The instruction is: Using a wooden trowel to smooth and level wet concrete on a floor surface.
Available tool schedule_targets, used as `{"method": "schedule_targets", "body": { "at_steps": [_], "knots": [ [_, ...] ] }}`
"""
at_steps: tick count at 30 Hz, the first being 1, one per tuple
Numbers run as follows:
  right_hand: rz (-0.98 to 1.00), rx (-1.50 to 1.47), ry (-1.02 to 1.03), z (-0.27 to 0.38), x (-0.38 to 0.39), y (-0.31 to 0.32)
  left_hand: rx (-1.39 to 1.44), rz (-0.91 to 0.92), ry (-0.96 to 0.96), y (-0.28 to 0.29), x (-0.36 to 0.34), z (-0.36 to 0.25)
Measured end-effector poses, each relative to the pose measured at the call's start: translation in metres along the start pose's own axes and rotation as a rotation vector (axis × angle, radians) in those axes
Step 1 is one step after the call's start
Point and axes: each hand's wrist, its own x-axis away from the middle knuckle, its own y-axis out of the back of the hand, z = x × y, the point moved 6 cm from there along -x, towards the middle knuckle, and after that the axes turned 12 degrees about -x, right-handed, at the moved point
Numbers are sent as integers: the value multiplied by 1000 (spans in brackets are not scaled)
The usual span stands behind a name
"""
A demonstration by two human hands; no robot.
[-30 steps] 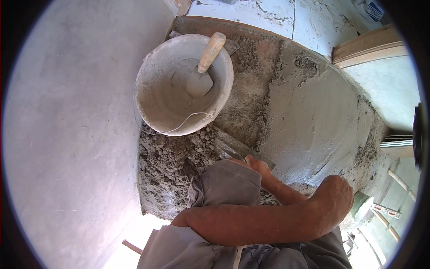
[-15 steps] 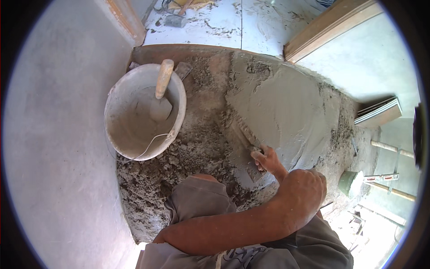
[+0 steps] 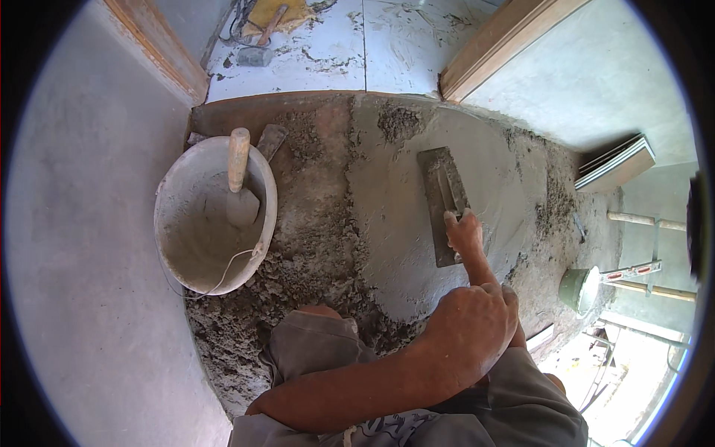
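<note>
My right hand (image 3: 465,232) is closed round the handle of a rectangular plastering trowel (image 3: 430,179), whose blade lies on a smooth patch of wet grey mortar (image 3: 391,216). My left hand (image 3: 477,320) is bent at the wrist in front of my right forearm. Its fingers are mostly hidden, so its grip does not show. To the left stands a whitish bucket (image 3: 165,223) with mortar inside. A pointed trowel with a wooden handle (image 3: 238,158) leans in it, its blade in the mortar.
Rough crumbly mortar (image 3: 298,272) covers the floor near my knee. White tiles (image 3: 320,56) with a mallet (image 3: 255,56) lie beyond the doorway. Stacked tiles (image 3: 618,165) lean against the right wall. A green bucket (image 3: 573,289) and a spirit level (image 3: 633,272) are at right.
My right hand has moved the plastering trowel farther away, from the patch's near left edge onto its middle. My left hand has shifted slightly left. The view has also shifted.
</note>
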Motion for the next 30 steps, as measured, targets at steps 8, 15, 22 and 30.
{"method": "schedule_targets", "body": {
  "at_steps": [8, 15, 22, 30],
  "knots": [
    [42, -98, 99, 77, -29, -52, 33, 74, 17, -10, -11, 8],
    [-6, -96, -28, 62, -83, -59, 51, 119, 39, -12, -20, 17],
    [-157, -173, -138, 8, -126, -39, 125, 155, 68, -12, -24, 30],
    [151, -213, -32, 76, -88, -92, 128, 161, 72, -12, -30, 35]
  ]
}}
